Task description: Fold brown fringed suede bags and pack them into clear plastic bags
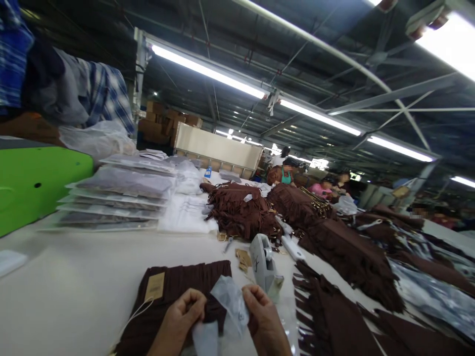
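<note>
A small clear plastic bag [229, 296] is pinched between the thumb and fingers of my right hand [264, 316]. My left hand [185, 312] is closed in a pinch at the left of the bag; what its fingertips hold is unclear. A pale film piece [206, 340] hangs below, between the hands. Beneath both hands lies a dark brown fringed fabric piece [181, 277] on the white table [85, 287]. It carries a tan paper tag [155, 286] with a white string [139, 312]. Just beyond my right hand stands a grey tape dispenser [262, 262].
Stacked bagged garments [118, 198] and a green machine panel [40, 185] are at left. A brown fringed pile [241, 210] lies ahead, and more brown pieces [345, 257] cover the right side. Tan tags [243, 259] lie near the dispenser. People [285, 173] are at the back.
</note>
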Demonstrator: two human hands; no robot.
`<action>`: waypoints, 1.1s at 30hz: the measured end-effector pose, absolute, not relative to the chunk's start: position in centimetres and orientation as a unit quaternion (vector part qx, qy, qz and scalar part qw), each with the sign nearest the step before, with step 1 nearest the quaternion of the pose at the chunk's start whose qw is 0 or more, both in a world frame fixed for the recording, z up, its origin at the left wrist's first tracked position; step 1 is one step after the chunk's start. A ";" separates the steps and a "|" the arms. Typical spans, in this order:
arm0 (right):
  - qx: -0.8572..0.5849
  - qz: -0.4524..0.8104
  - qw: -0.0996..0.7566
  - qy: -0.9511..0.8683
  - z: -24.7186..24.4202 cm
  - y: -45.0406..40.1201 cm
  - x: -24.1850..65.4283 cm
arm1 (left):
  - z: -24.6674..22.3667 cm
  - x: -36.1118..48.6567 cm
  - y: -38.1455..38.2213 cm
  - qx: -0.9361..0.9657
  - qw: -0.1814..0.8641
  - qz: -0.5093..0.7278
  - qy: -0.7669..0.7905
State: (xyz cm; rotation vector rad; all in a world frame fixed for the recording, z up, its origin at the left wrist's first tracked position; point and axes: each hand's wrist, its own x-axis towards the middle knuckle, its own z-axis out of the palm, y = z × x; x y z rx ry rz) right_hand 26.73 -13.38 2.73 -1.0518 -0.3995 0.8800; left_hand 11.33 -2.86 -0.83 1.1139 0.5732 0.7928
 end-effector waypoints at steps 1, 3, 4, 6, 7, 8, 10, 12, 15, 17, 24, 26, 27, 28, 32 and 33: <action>-0.490 0.394 0.758 -0.174 2.9 -13.7 27.4 | -0.5 11.1 -2.6 0.494 0.741 0.367 0.268; -0.521 0.371 0.752 -0.157 3.3 -14.5 29.0 | 0.0 10.7 -2.3 0.452 0.758 0.381 0.277; -0.539 0.358 0.747 -0.151 3.4 -15.0 29.7 | 0.3 10.5 -2.1 0.428 0.768 0.387 0.278; -0.565 0.338 0.737 -0.150 3.6 -15.8 30.9 | 0.9 10.4 -2.0 0.389 0.784 0.391 0.285; -0.570 0.332 0.736 -0.153 3.5 -16.2 31.3 | 1.2 10.4 -2.0 0.378 0.788 0.390 0.290; -0.570 0.328 0.736 -0.158 3.5 -16.5 31.6 | 1.4 10.4 -2.0 0.370 0.788 0.393 0.296; -0.569 0.322 0.735 -0.180 3.3 -16.8 31.9 | 1.7 10.6 -2.0 0.357 0.785 0.403 0.306; -0.572 0.306 0.729 -0.218 3.1 -16.9 31.8 | 1.6 10.9 -1.8 0.356 0.786 0.401 0.308; -0.608 0.282 0.686 -0.284 3.3 -16.6 31.0 | 1.3 11.2 -1.9 0.397 0.788 0.373 0.286; -0.649 0.285 0.623 -0.330 3.9 -16.4 29.9 | 1.4 11.0 -2.4 0.454 0.773 0.352 0.269; -0.688 0.272 0.427 -0.520 7.1 -15.0 25.0 | 4.4 9.3 -4.7 0.598 0.695 0.312 0.250; -0.696 0.250 0.404 -0.539 7.1 -14.3 24.5 | 4.8 9.0 -4.7 0.592 0.702 0.304 0.256; -0.699 0.236 0.401 -0.543 7.0 -14.1 24.4 | 4.9 8.8 -4.6 0.583 0.707 0.306 0.258; -0.702 0.226 0.401 -0.543 6.8 -13.8 24.4 | 4.9 8.6 -4.4 0.574 0.711 0.311 0.260; -0.706 0.242 0.427 -0.510 6.4 -13.2 25.0 | 4.3 7.8 -3.5 0.544 0.718 0.349 0.259; -0.707 0.249 0.434 -0.500 6.4 -13.1 25.1 | 4.1 7.7 -3.3 0.536 0.724 0.350 0.258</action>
